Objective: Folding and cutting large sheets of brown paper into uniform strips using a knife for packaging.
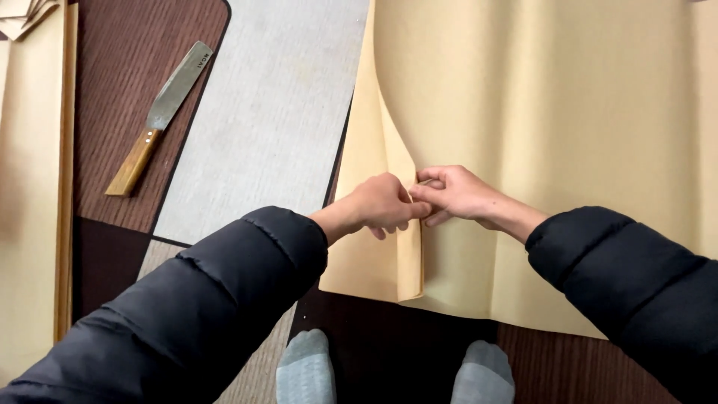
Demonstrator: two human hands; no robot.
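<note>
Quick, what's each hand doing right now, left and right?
Left hand: shut, pinching the folded flap of the tan paper.
Right hand: shut, pinching the same fold from the other side.

- Large sheet (pixel 538 112): tan paper, matt, smooth, softly rippled; folded flap along its left edge.
- Knife (pixel 161 116): flat blade of dull grey metal, scuffed; handle of pale varnished wood.
- Floor (pixel 127 60): dark brown wood grain, low sheen.
- Mat (pixel 262 120): grey woven material, matt, finely ribbed.
- Sleeves (pixel 187 314): dark quilted cloth, faintly glossy.
- Socks (pixel 305 370): grey knit, matt.
</note>
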